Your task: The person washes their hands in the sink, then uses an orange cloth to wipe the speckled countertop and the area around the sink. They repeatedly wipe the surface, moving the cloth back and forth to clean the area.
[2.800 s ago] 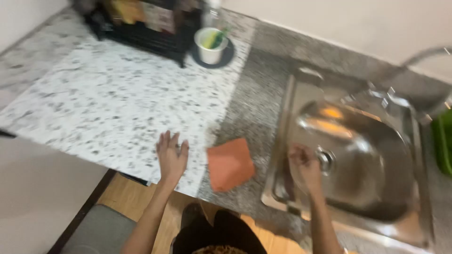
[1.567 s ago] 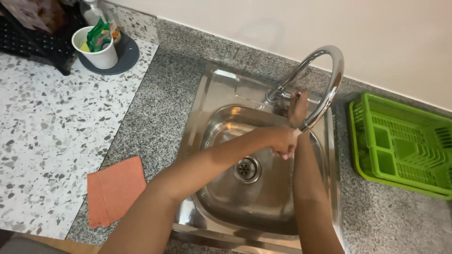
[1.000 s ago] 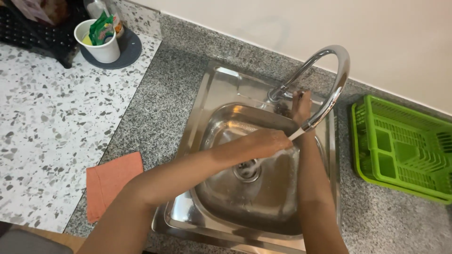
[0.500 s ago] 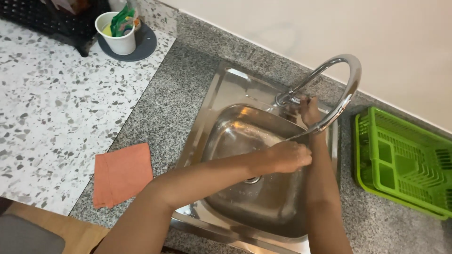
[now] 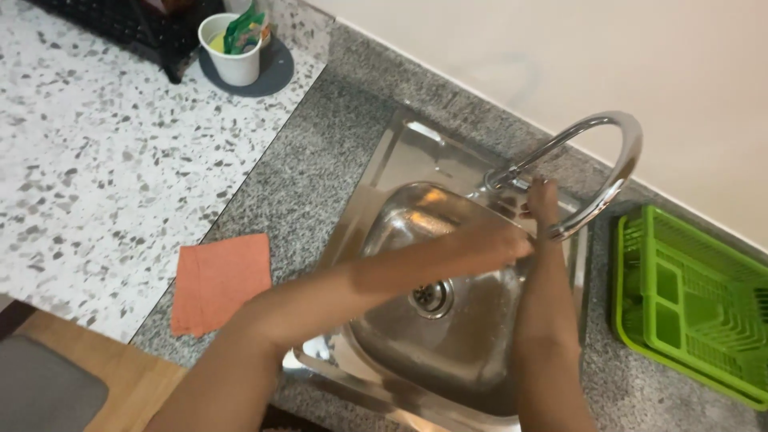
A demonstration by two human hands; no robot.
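Our view has drifted right; our left hand [image 5: 504, 242] sits open under the spout of the faucet [image 5: 596, 172], our right hand [image 5: 544, 200] grasps its handle at the sink [image 5: 384, 172] back edge.

sink [image 5: 472, 364] shiny steel | rack [image 5: 704, 308] glossy plastic | cloth [image 5: 220, 280] matt

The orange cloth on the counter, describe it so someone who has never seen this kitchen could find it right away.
Start at the steel sink set in the grey granite counter. Look to its left, near the counter's front edge: the orange cloth lies flat there, straddling the seam between the grey granite and the white speckled surface. It is the only soft, orange thing there; the white cup stands far back.
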